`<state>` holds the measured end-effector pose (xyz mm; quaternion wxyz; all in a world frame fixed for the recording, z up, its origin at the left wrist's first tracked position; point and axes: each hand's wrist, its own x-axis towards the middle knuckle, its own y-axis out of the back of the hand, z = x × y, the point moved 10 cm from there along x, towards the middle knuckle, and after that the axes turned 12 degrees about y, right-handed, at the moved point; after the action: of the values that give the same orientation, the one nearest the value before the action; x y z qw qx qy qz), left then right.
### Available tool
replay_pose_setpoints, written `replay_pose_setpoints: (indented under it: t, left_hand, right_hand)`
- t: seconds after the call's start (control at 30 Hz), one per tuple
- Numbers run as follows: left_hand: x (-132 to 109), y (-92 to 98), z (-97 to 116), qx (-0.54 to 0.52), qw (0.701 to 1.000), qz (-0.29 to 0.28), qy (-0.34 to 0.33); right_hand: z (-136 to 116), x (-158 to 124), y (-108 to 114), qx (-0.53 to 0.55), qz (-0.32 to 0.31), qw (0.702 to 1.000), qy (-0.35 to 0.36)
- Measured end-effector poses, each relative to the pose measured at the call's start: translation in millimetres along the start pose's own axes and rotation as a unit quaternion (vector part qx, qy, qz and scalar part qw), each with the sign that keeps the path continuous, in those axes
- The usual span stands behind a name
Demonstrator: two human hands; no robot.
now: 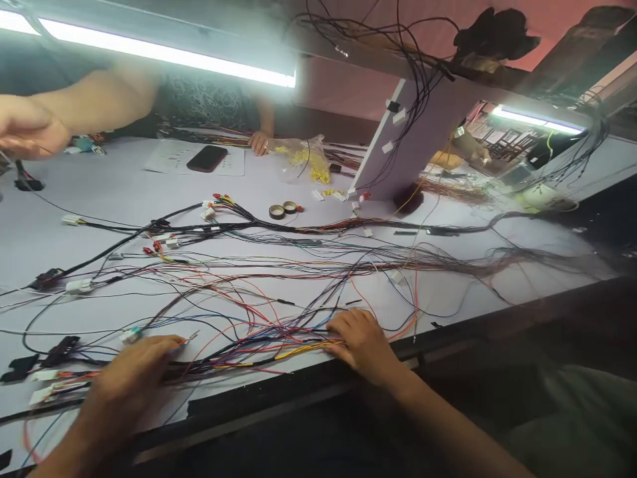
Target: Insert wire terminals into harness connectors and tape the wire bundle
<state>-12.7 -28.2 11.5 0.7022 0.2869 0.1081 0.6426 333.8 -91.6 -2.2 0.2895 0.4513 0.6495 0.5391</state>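
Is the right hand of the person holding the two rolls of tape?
No, the right hand is on the wire bundle, while the two tape rolls lie farther back on the table.

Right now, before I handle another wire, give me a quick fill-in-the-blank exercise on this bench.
1. The clear plastic bag holds small pieces coloured ____.
2. The number of tape rolls lying side by side is ____.
3. A metal-tipped wire sticks out past the wearer's ____ hand.

Missing words: yellow; two; left.

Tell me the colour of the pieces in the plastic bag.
The pieces are yellow; see the head view.
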Motion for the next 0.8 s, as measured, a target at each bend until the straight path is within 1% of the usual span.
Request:
replay_pose_setpoints:
  t: [0.07, 0.13, 0.2, 0.3, 0.43, 0.53, 0.57, 0.6, 0.67, 0.73, 0.8]
  left_hand:
    - [-5.4, -13.2, 3.4, 0.088, 0.993, -0.022, -0.082]
    - [-8.2, -18.2, 3.1, 0.128, 0.986, -0.028, -0.107]
    - [-10.2, -21.4, 4.2, 0.146, 0.982, -0.041, -0.111]
    - [-13.6, -24.9, 6.1, 0.165, 0.979, -0.056, -0.108]
    - [-15.8, -25.8, 1.4, 0.169, 0.979, -0.059, -0.101]
    - [-14.8, -21.6, -4.8, 0.140, 0.985, -0.050, -0.090]
    - [-13.5, -19.1, -8.2, 0.122, 0.989, -0.047, -0.075]
    - [-11.3, -16.2, -13.5, 0.103, 0.993, -0.045, -0.047]
    - [-6.0, -4.5, -25.9, 0.060, 0.997, -0.018, 0.035]
    - [-2.7, 13.4, -37.8, 0.030, 0.990, 0.038, 0.131]
    - [-1.8, 33.5, -42.4, 0.020, 0.973, 0.107, 0.203]
  right_hand:
    - [7.6, 1.2, -4.1, -0.009, -0.022, 0.999, 0.040]
    - [16.3, 2.4, -3.9, -0.019, -0.025, 0.996, 0.089]
    - [26.7, 4.7, -0.8, -0.026, -0.016, 0.992, 0.125]
    - [43.3, 9.2, 4.2, -0.015, 0.002, 0.990, 0.140]
    - [57.4, 8.5, 5.2, 0.017, 0.008, 0.990, 0.142]
    - [69.2, 5.6, 10.1, 0.048, 0.004, 0.992, 0.120]
    - [73.8, 6.5, 15.3, 0.065, 0.012, 0.992, 0.105]
    - [78.4, 9.3, 23.1, 0.083, 0.028, 0.992, 0.087]
    - [83.8, 22.0, 42.6, 0.110, 0.074, 0.990, 0.053]
    - [78.9, 47.5, 58.4, 0.119, 0.104, 0.986, 0.044]
    - [62.1, 87.1, 62.1, 0.121, 0.095, 0.986, 0.069]
